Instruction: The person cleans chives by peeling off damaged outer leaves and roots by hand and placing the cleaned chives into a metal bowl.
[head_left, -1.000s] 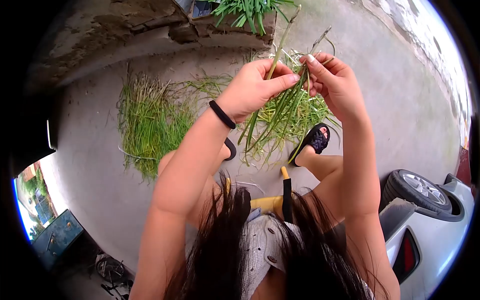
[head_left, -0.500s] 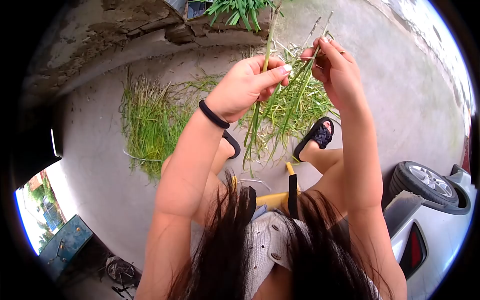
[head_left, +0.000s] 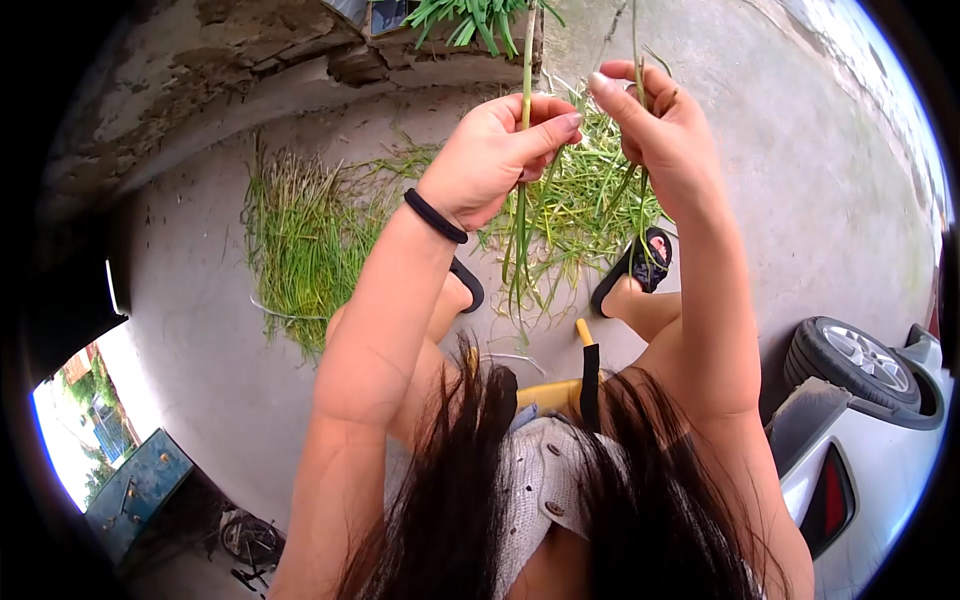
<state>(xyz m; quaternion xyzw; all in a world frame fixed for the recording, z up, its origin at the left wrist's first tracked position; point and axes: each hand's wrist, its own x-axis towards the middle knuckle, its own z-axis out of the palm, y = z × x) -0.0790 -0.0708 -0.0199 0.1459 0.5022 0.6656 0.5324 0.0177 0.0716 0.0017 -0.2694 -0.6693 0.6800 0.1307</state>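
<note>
My left hand (head_left: 495, 150), with a black band at the wrist, is closed around a long green stalk (head_left: 527, 75), like a chive or garlic green. The thick pale end points up and away, and its thin leaves hang below the hand. My right hand (head_left: 660, 130) is closed on a few thinner green leaves (head_left: 640, 195), thumb stretched toward the left hand. A gap separates the hands. Beneath them lies a loose heap of green leaves and pale trimmings (head_left: 575, 205) on the concrete. To its left, a neater pile of green stalks (head_left: 305, 225) lies with its pale ends aligned.
A green leafy bunch (head_left: 470, 20) sits at the top by a crumbling wall ledge (head_left: 300, 85). My sandalled foot (head_left: 645, 265) is beside the heap. A yellow stool frame (head_left: 550, 393) shows between my legs. A silver car (head_left: 880, 470) and wheel (head_left: 855, 360) are at right.
My right hand has turned, its thumb now pointing left, and the leaves in it hang apart from the left hand's stalk. My left hand has shifted slightly left and up.
</note>
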